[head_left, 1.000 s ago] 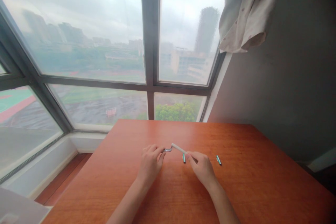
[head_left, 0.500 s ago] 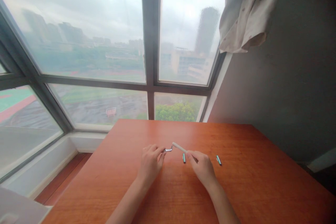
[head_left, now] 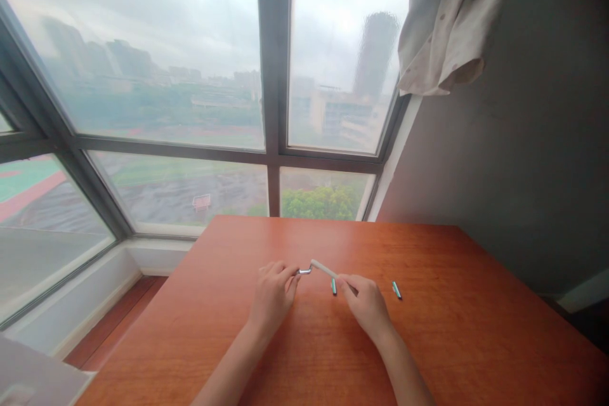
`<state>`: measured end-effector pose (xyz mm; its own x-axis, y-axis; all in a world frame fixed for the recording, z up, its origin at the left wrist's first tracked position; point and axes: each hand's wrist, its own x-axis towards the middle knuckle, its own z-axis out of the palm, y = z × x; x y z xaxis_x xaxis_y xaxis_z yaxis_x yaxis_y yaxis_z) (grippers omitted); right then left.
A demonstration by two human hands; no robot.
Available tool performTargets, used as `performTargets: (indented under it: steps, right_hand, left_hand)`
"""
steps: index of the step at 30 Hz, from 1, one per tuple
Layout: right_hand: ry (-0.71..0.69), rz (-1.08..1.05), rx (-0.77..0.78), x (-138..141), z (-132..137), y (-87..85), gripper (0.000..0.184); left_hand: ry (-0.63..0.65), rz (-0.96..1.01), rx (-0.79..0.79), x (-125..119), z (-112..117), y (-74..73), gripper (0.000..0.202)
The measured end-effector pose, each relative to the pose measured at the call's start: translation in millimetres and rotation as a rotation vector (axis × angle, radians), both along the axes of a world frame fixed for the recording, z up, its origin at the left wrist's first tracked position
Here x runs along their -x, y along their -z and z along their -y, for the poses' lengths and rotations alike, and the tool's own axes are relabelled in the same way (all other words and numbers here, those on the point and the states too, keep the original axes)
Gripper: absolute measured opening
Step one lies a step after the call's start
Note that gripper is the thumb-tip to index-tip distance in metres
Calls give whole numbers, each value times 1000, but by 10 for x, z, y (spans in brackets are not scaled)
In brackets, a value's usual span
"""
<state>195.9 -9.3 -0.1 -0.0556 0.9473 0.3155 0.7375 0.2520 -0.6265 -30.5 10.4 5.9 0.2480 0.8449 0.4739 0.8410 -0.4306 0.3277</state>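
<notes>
My left hand (head_left: 276,288) pinches a small, shiny silver piece (head_left: 304,271) with a bent end, perhaps part of a razor; its rear is hidden by the fingers. A slim whitish stick (head_left: 323,268) slants up and left from my right hand (head_left: 366,301), whose fingers are closed around its lower end. The stick's tip meets or overlaps the bent end of the silver piece. Just left of my right fingers lies a small teal-and-black strip (head_left: 333,287), which looks like a razor cartridge. A similar strip (head_left: 396,290) rests farther right on the table.
Both hands are over a reddish-brown wooden table (head_left: 457,342). Beyond its far edge stand large windows with a dark frame (head_left: 273,152). A pale spotted curtain (head_left: 447,32) hangs at upper right beside a grey wall (head_left: 533,158).
The whitish stick's tip has shifted slightly left, closing the small gap to the silver piece. My left hand and the two strips have hardly moved.
</notes>
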Motion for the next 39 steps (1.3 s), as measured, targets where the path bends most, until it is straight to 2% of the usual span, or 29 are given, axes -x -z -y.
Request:
performTargets:
  steps: [9, 21, 26, 39]
  right_hand:
    - [-35, -47, 56, -4, 6, -10, 41]
    - [17, -2, -8, 11, 7, -20, 42]
    - [-14, 41, 16, 11, 16, -22, 44]
    - [2, 63, 38, 4, -3, 7, 35]
  left_hand:
    - [-17, 19, 11, -5, -17, -9, 15]
    - [2, 4, 11, -1, 1, -8, 15]
    - [-8, 13, 7, 9, -14, 5, 15]
    - [2, 41, -12, 14, -21, 17, 15]
